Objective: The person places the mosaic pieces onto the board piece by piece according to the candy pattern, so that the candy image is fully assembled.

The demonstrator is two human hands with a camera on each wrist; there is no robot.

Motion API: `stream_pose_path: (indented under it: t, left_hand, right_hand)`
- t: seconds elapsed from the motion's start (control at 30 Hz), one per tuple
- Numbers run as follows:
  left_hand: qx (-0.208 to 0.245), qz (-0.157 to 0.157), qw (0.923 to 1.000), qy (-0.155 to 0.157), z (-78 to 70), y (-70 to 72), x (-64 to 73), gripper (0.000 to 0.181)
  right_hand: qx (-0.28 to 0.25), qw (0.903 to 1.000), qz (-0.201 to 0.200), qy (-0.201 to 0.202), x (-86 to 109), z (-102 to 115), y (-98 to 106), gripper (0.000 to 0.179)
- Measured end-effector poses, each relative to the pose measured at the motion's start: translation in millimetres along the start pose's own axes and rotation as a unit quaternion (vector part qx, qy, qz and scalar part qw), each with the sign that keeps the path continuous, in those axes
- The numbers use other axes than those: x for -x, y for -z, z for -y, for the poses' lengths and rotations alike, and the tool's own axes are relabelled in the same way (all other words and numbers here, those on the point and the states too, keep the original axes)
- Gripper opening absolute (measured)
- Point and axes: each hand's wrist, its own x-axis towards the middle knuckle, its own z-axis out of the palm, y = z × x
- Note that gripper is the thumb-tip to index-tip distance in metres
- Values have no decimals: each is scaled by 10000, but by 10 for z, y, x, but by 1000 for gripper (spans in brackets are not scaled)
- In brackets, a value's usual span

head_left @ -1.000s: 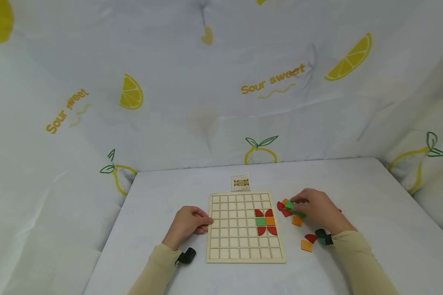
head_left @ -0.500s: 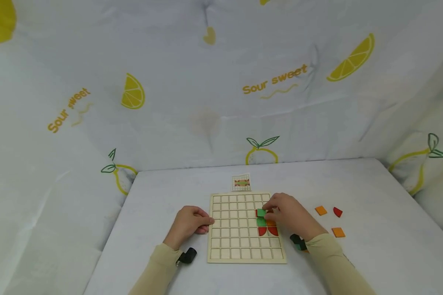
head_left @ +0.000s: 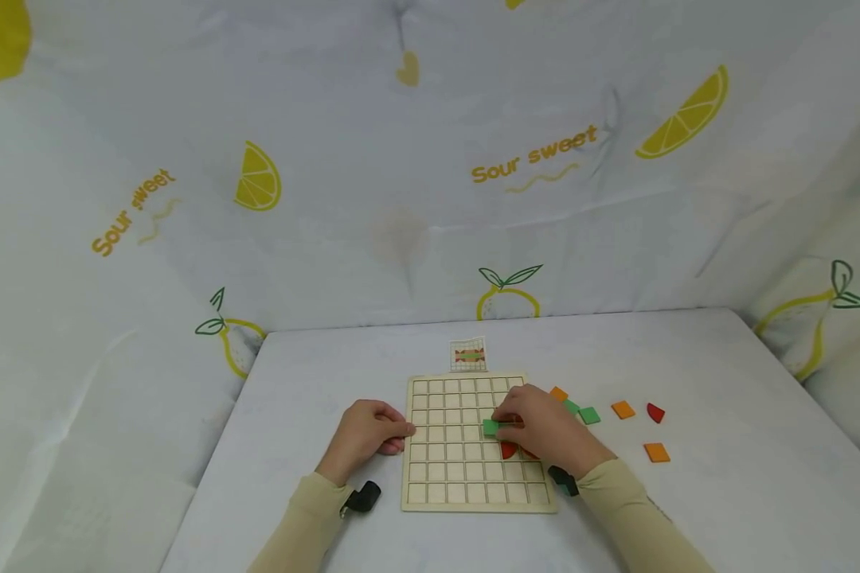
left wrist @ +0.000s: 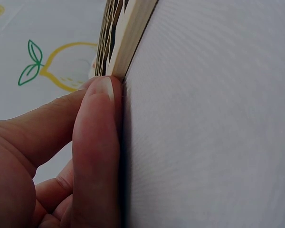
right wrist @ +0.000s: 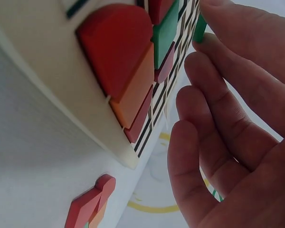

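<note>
A pale wooden grid board [head_left: 437, 469] lies on the white table, and my left hand [head_left: 365, 434] pinches its left edge. The left wrist view shows the thumb [left wrist: 97, 142] and index finger meeting at the board's side [left wrist: 133, 42]. Over the board, my right hand [head_left: 545, 426] pinches a green square tile [head_left: 490, 428] between thumb and fingertips, at the grid just left of the tiles there. In the right wrist view, red quarter-round tiles [right wrist: 116, 45], an orange tile [right wrist: 135, 88] and a green tile [right wrist: 166, 31] sit in the grid; the hand hides most of them from above.
A small pattern card [head_left: 468, 355] stands behind the board. On the table to the right lie loose orange squares [head_left: 623, 409], a green square [head_left: 589, 415] and a red quarter-round piece [head_left: 655, 412]. A printed white cloth [head_left: 330, 263] hangs behind the table.
My right hand has moved left from the loose tiles to the board, carrying a green square tile, and then slightly further left and down. My left hand stays at the board's edge.
</note>
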Motion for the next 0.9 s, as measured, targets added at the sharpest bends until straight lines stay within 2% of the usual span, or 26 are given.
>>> stream_pose_path:
  t: [0.23, 0.73, 0.9]
  left_hand:
    - [1, -4, 10000, -22, -4, 12, 14, 25]
    - [4, 16, 10000, -34, -11, 0, 5, 25]
    - [-42, 0, 10000, -4, -3, 13, 2, 26]
  right_hand:
    - [73, 10000, 4, 49, -12, 17, -30, 12]
    - [469, 9986, -113, -215, -23, 38, -135, 10]
    - [401, 9991, -95, -54, -29, 36, -106, 11]
